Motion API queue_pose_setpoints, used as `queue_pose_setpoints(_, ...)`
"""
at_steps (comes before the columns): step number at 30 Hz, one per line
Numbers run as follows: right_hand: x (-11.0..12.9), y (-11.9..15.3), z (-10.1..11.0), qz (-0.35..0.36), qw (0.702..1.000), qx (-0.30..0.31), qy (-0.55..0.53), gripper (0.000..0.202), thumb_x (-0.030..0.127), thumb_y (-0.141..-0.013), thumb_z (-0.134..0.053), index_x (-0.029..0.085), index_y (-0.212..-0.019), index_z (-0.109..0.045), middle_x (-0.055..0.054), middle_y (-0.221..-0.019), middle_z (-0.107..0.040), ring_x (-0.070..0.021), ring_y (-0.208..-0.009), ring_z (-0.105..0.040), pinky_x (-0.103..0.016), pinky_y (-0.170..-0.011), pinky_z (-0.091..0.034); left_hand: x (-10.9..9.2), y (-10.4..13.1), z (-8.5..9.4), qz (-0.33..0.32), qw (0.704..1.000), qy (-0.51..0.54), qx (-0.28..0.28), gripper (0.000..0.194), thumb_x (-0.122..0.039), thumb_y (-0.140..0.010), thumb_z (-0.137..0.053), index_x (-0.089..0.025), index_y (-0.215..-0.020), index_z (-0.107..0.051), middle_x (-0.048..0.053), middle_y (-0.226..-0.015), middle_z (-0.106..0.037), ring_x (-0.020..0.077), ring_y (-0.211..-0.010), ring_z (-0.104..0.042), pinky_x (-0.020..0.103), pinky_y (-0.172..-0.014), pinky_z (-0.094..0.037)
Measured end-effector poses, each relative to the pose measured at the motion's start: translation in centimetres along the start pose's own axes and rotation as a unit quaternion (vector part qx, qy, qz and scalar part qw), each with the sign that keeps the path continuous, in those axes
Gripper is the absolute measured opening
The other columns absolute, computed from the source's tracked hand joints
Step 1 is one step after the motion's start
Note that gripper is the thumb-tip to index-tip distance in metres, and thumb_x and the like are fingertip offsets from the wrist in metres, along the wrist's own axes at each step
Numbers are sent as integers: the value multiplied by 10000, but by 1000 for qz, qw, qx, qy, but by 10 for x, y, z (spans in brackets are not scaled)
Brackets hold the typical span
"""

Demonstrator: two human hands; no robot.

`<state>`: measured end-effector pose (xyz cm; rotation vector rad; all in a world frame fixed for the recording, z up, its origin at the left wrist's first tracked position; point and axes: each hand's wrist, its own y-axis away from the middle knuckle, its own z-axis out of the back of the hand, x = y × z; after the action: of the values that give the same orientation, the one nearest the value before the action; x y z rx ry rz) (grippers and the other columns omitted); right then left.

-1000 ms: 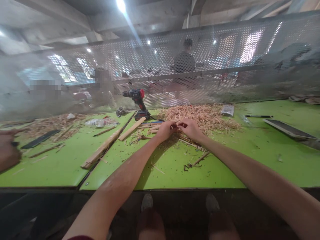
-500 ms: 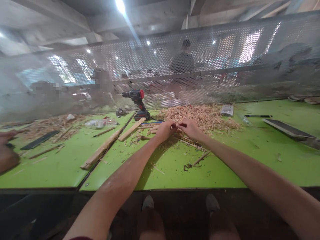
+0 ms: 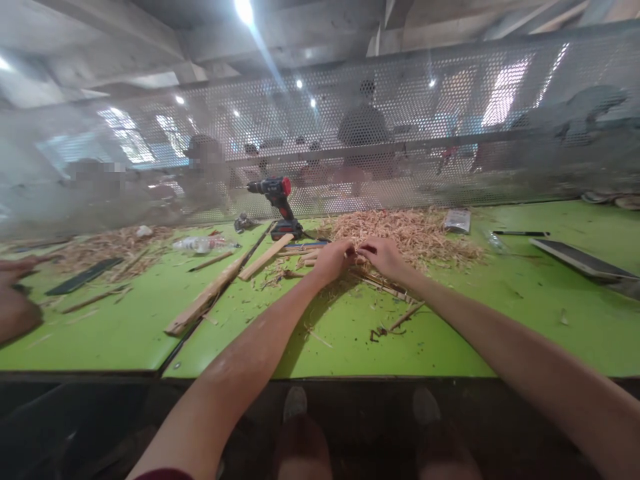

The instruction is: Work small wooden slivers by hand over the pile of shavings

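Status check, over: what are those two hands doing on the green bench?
Left hand and right hand together, pinching thin wood strips. Shavings pile just behind. Cordless drill stands clear, left.

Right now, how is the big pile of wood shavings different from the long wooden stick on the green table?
The pile of wood shavings is a loose heap of many thin curly bits; the long wooden stick is one solid straight piece. The pile lies just beyond the left hand and right hand; the stick lies off to the left, untouched. Both are pale wood on the green table.
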<state>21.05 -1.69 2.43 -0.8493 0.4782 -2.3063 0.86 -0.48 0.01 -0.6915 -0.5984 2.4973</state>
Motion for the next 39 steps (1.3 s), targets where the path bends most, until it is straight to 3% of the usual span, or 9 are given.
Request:
queue_pose_setpoints(7, -5, -2, 5, 3, 999, -32, 3, 218, 188, -1089, -677, 201, -950, -845, -131, -1019, -845, -271, -944, -742, -414, -925, -579, 3, 0, 2, 14, 999, -32, 6, 78, -138, -940, -730, -182, -918, -791, 83, -920, -806, 237, -827, -709, 333, -800, -549)
queue_pose_setpoints(13, -3, -1, 6, -4, 1000, -11, -13, 256, 190, -1094, -658, 227, -948, -866, -132, -1044, -845, -283, -964, -750, -441, -949, -572, 4, 2, 0, -26, 998, 12, -49, 138, -154, -989, -687, -184, -1050, -807, 105, -1101, -809, 191, -790, -683, 318, -807, -568)
queue_pose_setpoints(21, -2, 0, 6, -6, 1000, 7, 11, 287, 231, -1106, -645, 297, -987, -898, -124, -1066, -854, -321, -983, -778, -491, -957, -603, 4, -2, -2, -47, 997, 60, -28, 139, -178, -984, -705, -175, -903, -817, 67, -900, -759, 210, -807, -663, 326, -819, -545)
queue_pose_setpoints(30, -1, 1, 8, 11, 997, 28, 65, 311, 167, -1103, -626, 279, -1001, -898, -125, -1093, -859, -294, -977, -768, -427, -914, -584, 6, -4, -1, -38, 997, 66, -8, 138, -208, -946, -738, -192, -827, -805, 66, -841, -736, 224, -785, -657, 337, -790, -537)
queue_pose_setpoints(39, 3, -1, 9, 17, 991, 46, 128, 270, 118, -1122, -615, 113, -1083, -881, -167, -1111, -855, -256, -962, -737, -357, -881, -512, 6, -4, -8, -40, 997, 55, -19, 188, -200, -961, -674, -200, -814, -792, 84, -840, -748, 242, -803, -685, 355, -805, -545)
